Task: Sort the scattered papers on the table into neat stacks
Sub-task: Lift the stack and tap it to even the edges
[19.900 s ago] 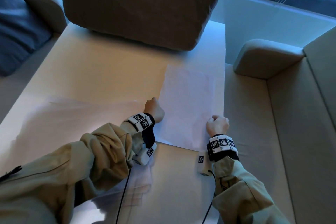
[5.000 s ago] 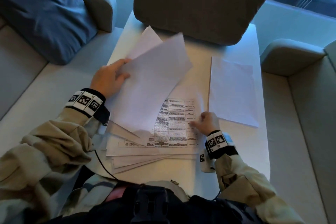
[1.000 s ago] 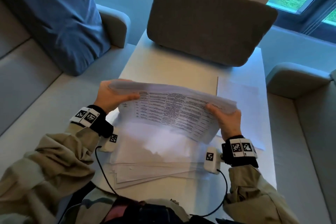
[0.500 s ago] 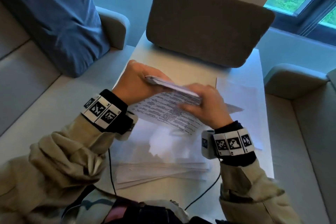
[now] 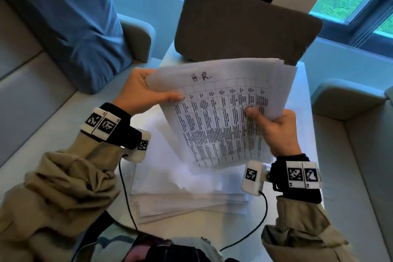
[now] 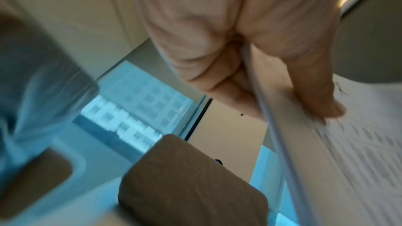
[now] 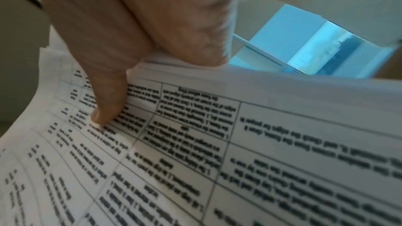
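Observation:
Both hands hold a bundle of printed sheets (image 5: 223,112) upright above the table, its top page a table of text with "A.R." handwritten on it. My left hand (image 5: 146,93) grips the bundle's upper left edge, thumb across the front. My right hand (image 5: 274,125) pinches its right edge, thumb on the print. In the left wrist view the left hand (image 6: 250,61) clamps the bundle's edge (image 6: 280,143). In the right wrist view the right hand's thumb (image 7: 108,102) presses on the printed page (image 7: 217,161). A loose fanned pile of papers (image 5: 187,193) lies on the table below.
The white table (image 5: 306,134) stands between grey sofa seats. A grey cushion (image 5: 244,25) stands at the table's far end and a blue pillow (image 5: 63,19) leans at the left. Another sheet (image 5: 299,110) lies flat at the right, mostly hidden. Wrist cables (image 5: 251,232) trail near the front edge.
The bundle, held nearly flat and edge-on half a second ago, has been tipped up to face me. My hands have moved apart to its left and right edges.

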Available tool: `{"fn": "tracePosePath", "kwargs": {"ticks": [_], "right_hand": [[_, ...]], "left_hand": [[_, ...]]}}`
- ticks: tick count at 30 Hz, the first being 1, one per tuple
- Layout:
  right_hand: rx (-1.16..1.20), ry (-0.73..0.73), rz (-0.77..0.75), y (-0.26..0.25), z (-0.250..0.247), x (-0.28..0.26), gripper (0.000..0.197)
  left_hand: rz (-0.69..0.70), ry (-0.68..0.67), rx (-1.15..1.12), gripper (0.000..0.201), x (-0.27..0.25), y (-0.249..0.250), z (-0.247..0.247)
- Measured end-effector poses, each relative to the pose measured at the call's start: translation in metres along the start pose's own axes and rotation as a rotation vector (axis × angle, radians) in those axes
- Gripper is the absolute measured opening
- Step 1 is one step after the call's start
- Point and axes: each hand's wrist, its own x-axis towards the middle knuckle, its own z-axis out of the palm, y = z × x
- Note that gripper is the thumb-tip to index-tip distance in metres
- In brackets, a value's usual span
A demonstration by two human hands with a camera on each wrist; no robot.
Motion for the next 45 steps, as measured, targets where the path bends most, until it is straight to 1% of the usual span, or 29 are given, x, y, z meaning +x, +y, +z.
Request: {"fn": "tracePosePath", "kwargs": {"ticks": [2,3,6,9,12,14,17,18,19,20,21,22,23,24,26,27,28,31,32,33,35,36,37,38,39,40,41,44,45], "right_hand": [[0.082,-0.002,0.006,-0.002,0.003,-0.002,0.012],[0.109,0.009,-0.002,-0.002,0.005,-0.003,0.012],[0.179,0.06,-0.001,-0.004,0.016,-0.002,0.012],[0.215,0.112,-0.007,-0.001,0.022,-0.001,0.025],[0.213,0.114,0.016,0.001,0.027,-0.001,0.033],[0.211,0.1,0.015,-0.001,0.033,-0.003,0.036],[0.219,0.079,-0.011,-0.012,0.037,-0.004,0.034],[0.214,0.084,-0.027,-0.016,0.037,-0.004,0.033],[0.204,0.104,-0.048,-0.019,0.037,-0.003,0.035],[0.172,0.144,-0.087,-0.02,0.037,-0.001,0.042],[0.117,0.195,-0.159,-0.021,0.037,0.0,0.052],[0.032,0.244,-0.258,-0.02,0.036,0.002,0.061],[-0.053,0.284,-0.363,-0.017,0.036,0.004,0.062],[-0.126,0.301,-0.457,-0.015,0.035,0.005,0.056],[-0.235,0.286,-0.603,-0.011,0.034,0.009,0.028],[-0.265,0.284,-0.646,-0.01,0.033,0.01,0.018],[-0.279,0.288,-0.664,-0.011,0.033,0.011,0.015],[-0.253,0.331,-0.616,-0.01,0.032,0.014,0.012],[-0.208,0.338,-0.568,-0.014,0.033,0.013,0.01],[-0.143,0.347,-0.489,-0.016,0.034,0.012,0.013],[-0.029,0.328,-0.298,-0.014,0.035,0.009,0.043],[0.013,0.27,-0.208,-0.009,0.034,0.007,0.058],[0.052,0.187,-0.119,-0.003,0.033,0.006,0.067],[0.077,0.097,-0.045,0.004,0.032,0.003,0.069],[0.082,0.032,-0.006,0.01,0.032,0.001,0.065],[0.083,0.004,0.002,0.013,0.032,-0.002,0.059],[0.081,0.007,-0.001,0.013,0.031,-0.003,0.052],[0.109,0.058,-0.066,-0.002,0.031,-0.003,0.036],[0.123,0.067,-0.105,-0.008,0.03,-0.001,0.031]], "left_hand": [[0.033,0.023,-0.16,0.057,-0.002,-0.003,0.008],[0.039,0.015,-0.194,0.053,-0.004,-0.005,0.014],[0.036,-0.002,-0.146,0.048,-0.01,-0.007,0.029],[0.011,0.055,-0.165,0.057,-0.012,-0.012,0.034],[-0.003,0.082,-0.17,0.062,-0.012,-0.013,0.036],[0.001,0.089,-0.15,0.057,-0.014,-0.008,0.04],[0.011,0.12,-0.116,0.044,-0.014,0.003,0.042],[0.026,0.145,-0.131,0.042,-0.013,0.005,0.041],[0.066,0.17,-0.146,0.047,-0.012,0.007,0.039],[0.138,0.189,-0.145,0.058,-0.011,0.008,0.037],[0.221,0.192,-0.131,0.07,-0.01,0.008,0.035],[0.291,0.186,-0.125,0.077,-0.009,0.006,0.034],[0.341,0.184,-0.113,0.077,-0.009,0.006,0.034],[0.378,0.187,-0.079,0.07,-0.009,0.006,0.034],[0.419,0.174,0.022,0.046,-0.005,0.001,0.031],[0.433,0.158,0.082,0.037,-0.002,-0.001,0.028],[0.439,0.145,0.125,0.031,-0.001,-0.004,0.026],[0.431,0.152,0.106,0.025,0.002,-0.003,0.025],[0.426,0.167,0.083,0.026,0.001,-0.001,0.027],[0.407,0.178,0.051,0.033,0.0,0.002,0.028],[0.293,0.146,-0.033,0.06,-0.001,-0.001,0.029],[0.22,0.095,-0.082,0.071,-0.002,-0.004,0.029],[0.139,0.053,-0.104,0.075,-0.005,-0.008,0.032],[0.069,0.027,-0.105,0.071,-0.007,-0.013,0.034],[0.018,0.033,-0.08,0.06,-0.009,-0.015,0.037],[-0.018,0.06,-0.055,0.05,-0.012,-0.015,0.041],[-0.032,0.096,-0.048,0.044,-0.013,-0.013,0.044],[0.005,0.194,-0.065,0.046,-0.012,0.004,0.048],[0.028,0.2,-0.077,0.04,-0.01,0.011,0.047]]}}
